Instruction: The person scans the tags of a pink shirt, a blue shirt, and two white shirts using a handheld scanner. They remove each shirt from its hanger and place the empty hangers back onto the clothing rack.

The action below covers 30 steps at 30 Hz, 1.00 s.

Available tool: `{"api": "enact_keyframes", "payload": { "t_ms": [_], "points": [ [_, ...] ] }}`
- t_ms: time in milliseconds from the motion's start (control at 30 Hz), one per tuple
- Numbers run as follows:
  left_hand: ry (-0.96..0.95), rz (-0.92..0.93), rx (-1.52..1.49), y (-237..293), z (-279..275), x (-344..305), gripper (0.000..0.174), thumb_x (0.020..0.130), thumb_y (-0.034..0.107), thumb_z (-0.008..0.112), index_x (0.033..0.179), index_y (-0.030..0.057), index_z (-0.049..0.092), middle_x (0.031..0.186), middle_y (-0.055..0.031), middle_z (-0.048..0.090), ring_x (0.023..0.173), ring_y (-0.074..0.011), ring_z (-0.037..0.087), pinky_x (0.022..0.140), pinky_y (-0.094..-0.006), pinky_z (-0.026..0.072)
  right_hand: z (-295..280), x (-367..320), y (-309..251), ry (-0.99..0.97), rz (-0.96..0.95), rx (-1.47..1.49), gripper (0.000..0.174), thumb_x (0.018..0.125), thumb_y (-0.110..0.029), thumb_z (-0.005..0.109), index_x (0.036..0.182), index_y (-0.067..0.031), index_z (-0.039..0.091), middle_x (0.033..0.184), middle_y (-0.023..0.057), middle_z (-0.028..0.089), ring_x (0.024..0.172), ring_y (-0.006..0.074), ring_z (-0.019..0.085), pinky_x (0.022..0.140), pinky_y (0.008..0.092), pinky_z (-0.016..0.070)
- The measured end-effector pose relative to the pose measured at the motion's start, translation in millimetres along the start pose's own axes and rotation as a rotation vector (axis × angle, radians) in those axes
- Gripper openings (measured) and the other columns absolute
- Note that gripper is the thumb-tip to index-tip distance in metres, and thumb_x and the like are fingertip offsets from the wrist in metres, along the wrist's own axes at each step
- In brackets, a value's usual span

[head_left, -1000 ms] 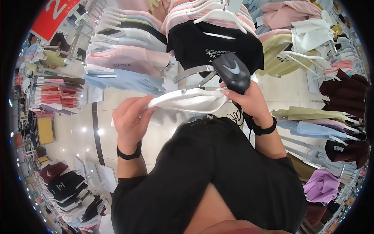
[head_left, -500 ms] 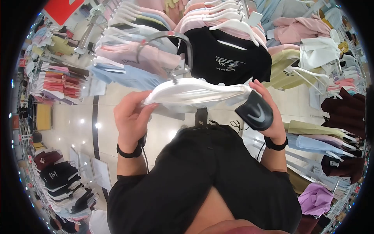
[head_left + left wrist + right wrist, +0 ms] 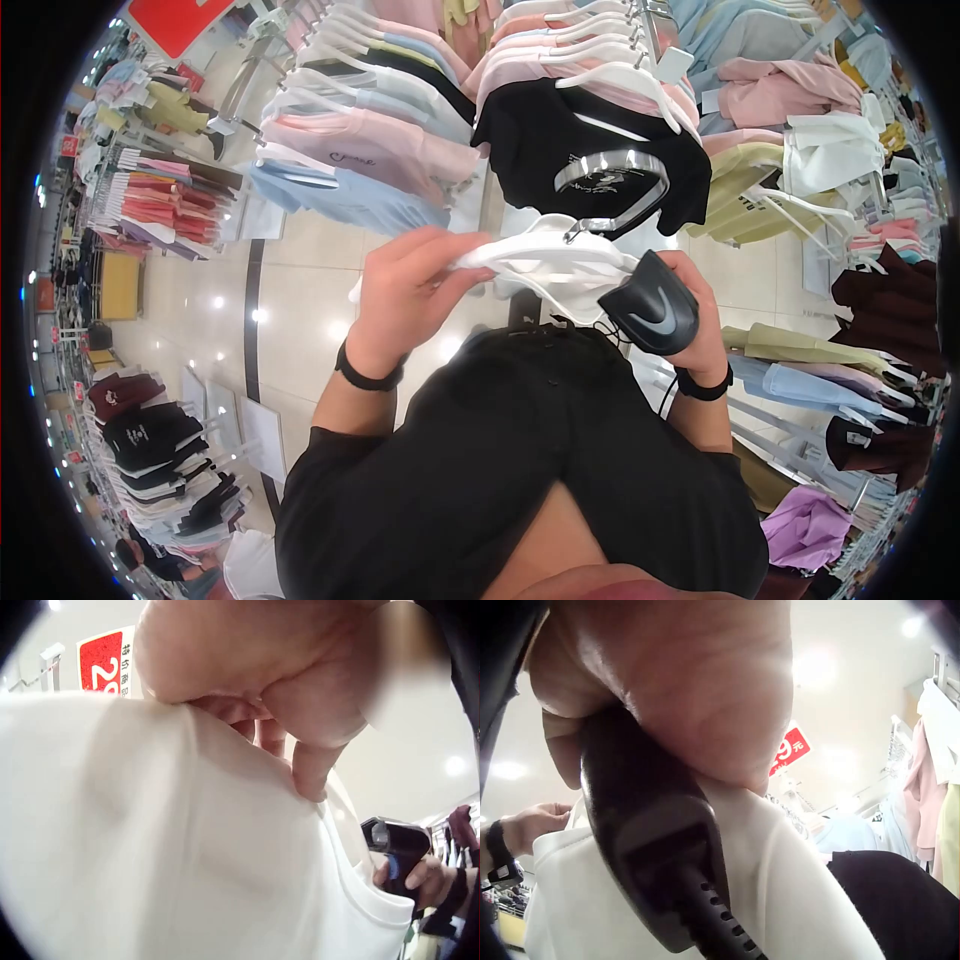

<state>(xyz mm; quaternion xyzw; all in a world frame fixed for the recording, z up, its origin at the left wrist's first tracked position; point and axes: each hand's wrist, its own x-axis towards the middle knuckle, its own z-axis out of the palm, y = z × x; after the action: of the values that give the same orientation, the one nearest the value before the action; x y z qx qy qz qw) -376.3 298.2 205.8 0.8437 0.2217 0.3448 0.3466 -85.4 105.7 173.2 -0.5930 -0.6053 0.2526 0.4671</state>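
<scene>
In the head view, a white T-shirt (image 3: 240,855) hangs on a white hanger (image 3: 530,246) with a large chrome hook (image 3: 655,190). My left hand (image 3: 405,290) pinches it at one shoulder; in the left wrist view the thumb lies over the fabric near the neckline. With my right hand (image 3: 703,310) I grip a black barcode scanner (image 3: 652,305), its head tilted towards the hanger's right end. A ridged cord (image 3: 716,919) runs from the scanner's handle in the right wrist view. My right fingers are mostly hidden behind the scanner in the head view.
Ahead hangs a rack of clothes on white hangers, with a black T-shirt (image 3: 510,130) at the front and a light blue shirt (image 3: 340,190) to its left. Green garments (image 3: 745,190) hang at right. A red sale sign (image 3: 180,25) stands upper left. Tiled floor (image 3: 315,265) shows below.
My left hand has moved right with the hanger. The chrome hook has swung from left to right. Compared with a second ago, the scanner sits lower and further right, turned another way.
</scene>
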Motion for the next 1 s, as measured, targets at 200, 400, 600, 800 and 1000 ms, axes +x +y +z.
{"api": "enact_keyframes", "payload": {
  "t_ms": [200,400,600,800,1000],
  "points": [
    [-0.013,0.056,0.307,-24,-7,6,0.038,0.078,0.006,0.086,0.114,0.0032,0.074,0.090,-0.0108,0.067,0.078,-0.0293,0.064,0.069,-0.0349,0.0512,-13,-7,3,0.128,0.107,0.057,0.050,0.074,-0.008,0.085,0.118,0.0034,0.066,0.119,0.0118,0.064,0.103,0.0216,0.065,0.092,0.0312,0.0504],
    [-0.027,0.004,0.161,-47,16,5,0.021,0.091,0.007,0.076,0.111,0.0023,0.071,0.090,-0.0120,0.066,0.079,-0.0310,0.064,0.071,-0.0366,0.0513,-34,-12,4,0.153,0.097,-0.025,0.061,0.070,-0.010,0.083,0.127,0.0023,0.062,0.114,0.0101,0.066,0.102,0.0212,0.064,0.095,0.0324,0.0494],
    [0.008,-0.033,0.093,-68,51,15,0.014,0.096,0.007,0.071,0.109,0.0016,0.070,0.090,-0.0131,0.067,0.079,-0.0311,0.065,0.072,-0.0355,0.0516,-42,-24,32,0.228,0.294,0.065,0.068,0.068,-0.008,0.082,0.131,0.0013,0.062,0.119,0.0097,0.069,0.106,0.0186,0.063,0.099,0.0331,0.0481],
    [0.030,0.023,0.149,-71,69,61,0.016,0.097,0.013,0.071,0.109,0.0015,0.070,0.095,-0.0142,0.070,0.085,-0.0340,0.067,0.076,-0.0361,0.0528,-69,-12,55,0.263,0.355,0.011,0.057,0.073,-0.003,0.083,0.127,0.0010,0.065,0.111,0.0074,0.073,0.099,0.0153,0.064,0.093,0.0321,0.0509],
    [0.056,-0.046,0.098,-87,74,93,0.018,0.094,0.013,0.073,0.107,0.0021,0.070,0.099,-0.0172,0.070,0.092,-0.0386,0.068,0.080,-0.0416,0.0543,-83,19,69,0.241,0.298,0.028,0.052,0.075,0.001,0.081,0.125,0.0013,0.065,0.106,0.0014,0.071,0.093,0.0108,0.060,0.086,0.0290,0.0517]
  ]
}}
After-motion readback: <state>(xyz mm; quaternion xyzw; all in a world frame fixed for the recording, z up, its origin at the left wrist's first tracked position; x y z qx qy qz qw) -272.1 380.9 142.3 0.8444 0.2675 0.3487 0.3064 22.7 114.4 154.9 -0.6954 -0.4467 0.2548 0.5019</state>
